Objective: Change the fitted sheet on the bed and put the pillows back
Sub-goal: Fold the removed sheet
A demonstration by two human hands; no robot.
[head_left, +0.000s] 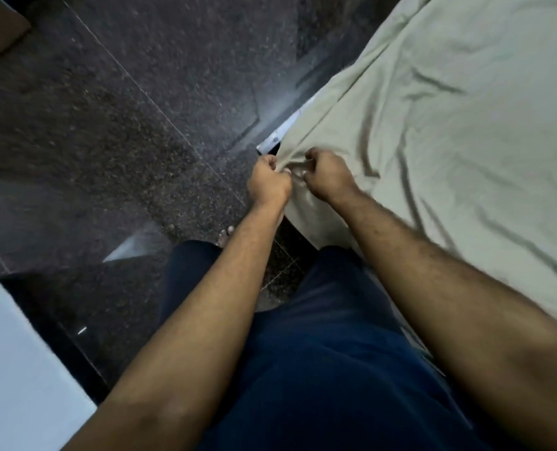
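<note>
Both the left hand and right hand are being closed tight on the sheet corner. If it is being stretched unevenly, the hem may be slipped off the mattress corner

From my seat, the fitted sheet runs off the top and right edges, so I can't see how far the bed extends. At its near corner the fingers of the left hand and right hand curl into the cloth and are hidden. Left of that corner, a foot shows only toes, and a white object farther left is cut by the edge.
</note>
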